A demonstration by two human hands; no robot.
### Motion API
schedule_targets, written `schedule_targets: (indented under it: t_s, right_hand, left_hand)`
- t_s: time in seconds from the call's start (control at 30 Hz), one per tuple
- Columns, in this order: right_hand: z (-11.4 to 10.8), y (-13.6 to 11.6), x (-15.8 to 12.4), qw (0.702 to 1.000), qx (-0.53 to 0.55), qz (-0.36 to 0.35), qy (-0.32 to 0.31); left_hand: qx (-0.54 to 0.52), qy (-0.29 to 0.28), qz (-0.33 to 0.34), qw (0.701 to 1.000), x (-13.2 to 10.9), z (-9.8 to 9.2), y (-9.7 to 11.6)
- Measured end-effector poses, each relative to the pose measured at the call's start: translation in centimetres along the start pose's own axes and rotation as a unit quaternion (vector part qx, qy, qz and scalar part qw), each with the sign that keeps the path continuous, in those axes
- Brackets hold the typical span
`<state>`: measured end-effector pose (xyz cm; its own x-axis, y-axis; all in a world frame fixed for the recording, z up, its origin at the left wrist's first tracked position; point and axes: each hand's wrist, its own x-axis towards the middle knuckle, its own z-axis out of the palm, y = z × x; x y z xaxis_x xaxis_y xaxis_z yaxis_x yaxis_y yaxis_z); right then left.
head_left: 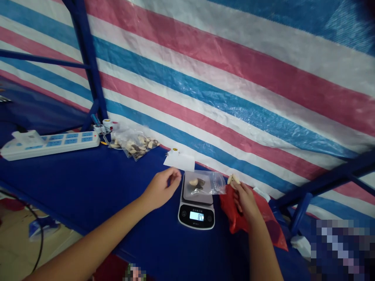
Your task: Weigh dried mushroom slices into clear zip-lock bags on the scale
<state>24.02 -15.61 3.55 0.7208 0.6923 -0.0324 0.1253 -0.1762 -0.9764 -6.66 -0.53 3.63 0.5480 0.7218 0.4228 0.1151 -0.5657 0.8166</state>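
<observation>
A digital kitchen scale (197, 215) with a lit display stands on the blue table. On its platform lies a clear plastic bag (215, 183) holding a few pale and dark dried pieces (197, 182). My left hand (163, 187) hovers just left of the platform, loosely curled, a gap showing between thumb and fingers and nothing visible in it. To the right of the scale, my right hand (244, 197) pinches pale slices (233, 179) over a red plastic bag (230, 208). The bag is partly hidden behind that hand and forearm.
Clear bags of similar pale and dark pieces (137, 144) lie at the back left beside a white power strip (52, 144). A white paper (179, 160) sits behind the scale. A striped tarp (187, 97) hangs behind the blue table (88, 187), with blue metal posts (88, 58) at the sides.
</observation>
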Motion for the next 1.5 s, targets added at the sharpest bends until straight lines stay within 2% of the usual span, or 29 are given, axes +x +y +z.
schedule_targets:
  t_s: [0.07,0.13,0.2,0.23,0.37,0.53,0.67,0.87,1.07,1.37,1.5]
  right_hand:
    - [-0.1,-0.3,-0.5,0.998,0.032,0.051,-0.024]
    - [-0.3,-0.4,-0.6,0.996,0.032,0.067,-0.048]
    - [-0.4,-0.2,-0.5,0.996,0.011,0.059,-0.068]
    - [-0.4,-0.1,-0.4,0.996,-0.005,0.055,-0.071]
    - [-0.2,0.2,0.0,0.993,-0.083,0.035,-0.071]
    - [0.1,0.1,0.1,0.978,-0.202,-0.045,-0.042]
    - [0.1,0.2,0.4,0.972,-0.206,-0.103,-0.035]
    - [0.1,0.1,0.3,0.981,-0.166,-0.09,-0.036]
    - [0.8,-0.8,-0.3,0.975,-0.179,-0.113,-0.067]
    - [0.9,-0.4,-0.1,0.975,-0.178,-0.105,-0.083]
    - [0.8,-0.8,-0.6,0.986,-0.138,-0.058,-0.069]
  left_hand:
    - [0.002,0.03,0.041,0.999,3.1,1.5,-0.1]
    - [-0.035,0.085,0.03,0.995,5.2,2.8,-1.4]
    - [-0.057,0.129,-0.007,0.99,6.0,3.7,-3.2]
    - [-0.063,0.13,-0.023,0.989,5.9,4.0,-4.1]
    - [-0.085,0.091,-0.044,0.991,4.9,4.2,-5.7]
    - [-0.113,0.037,-0.039,0.992,4.9,4.6,-5.2]
    - [-0.123,0.016,-0.031,0.992,4.9,5.1,-5.0]
    - [-0.11,0.01,-0.025,0.994,4.7,5.2,-5.1]
    - [-0.099,0.006,-0.029,0.995,4.4,5.1,-4.6]
    - [-0.104,-0.017,-0.024,0.994,4.1,5.2,-4.8]
    - [-0.102,-0.028,-0.029,0.994,4.1,5.2,-4.7]
